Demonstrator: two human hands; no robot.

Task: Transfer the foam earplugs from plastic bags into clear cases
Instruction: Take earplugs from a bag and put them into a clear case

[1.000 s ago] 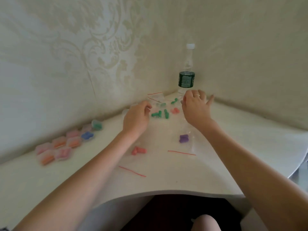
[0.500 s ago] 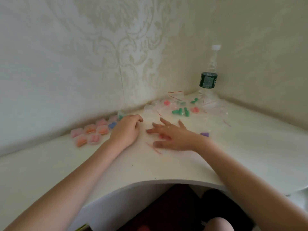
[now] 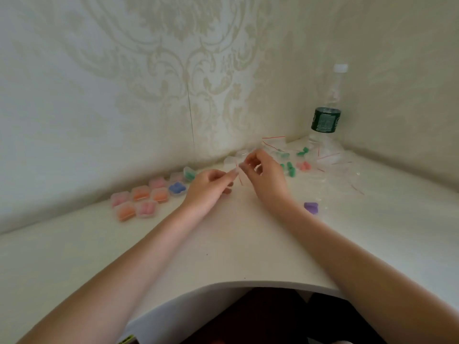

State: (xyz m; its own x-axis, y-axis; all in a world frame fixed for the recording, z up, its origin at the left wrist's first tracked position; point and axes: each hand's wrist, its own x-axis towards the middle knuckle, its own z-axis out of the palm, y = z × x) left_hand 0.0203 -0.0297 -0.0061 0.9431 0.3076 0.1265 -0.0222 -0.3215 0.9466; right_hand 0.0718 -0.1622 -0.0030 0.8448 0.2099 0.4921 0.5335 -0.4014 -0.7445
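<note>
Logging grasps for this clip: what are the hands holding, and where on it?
Both the left hand and right hand pinch a small clear plastic bag at its red-striped top edge.

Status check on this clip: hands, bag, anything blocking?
Left hand and right hand both pinch one small bag, raised over the table. Filled cases sit left. Nothing blocking.
</note>
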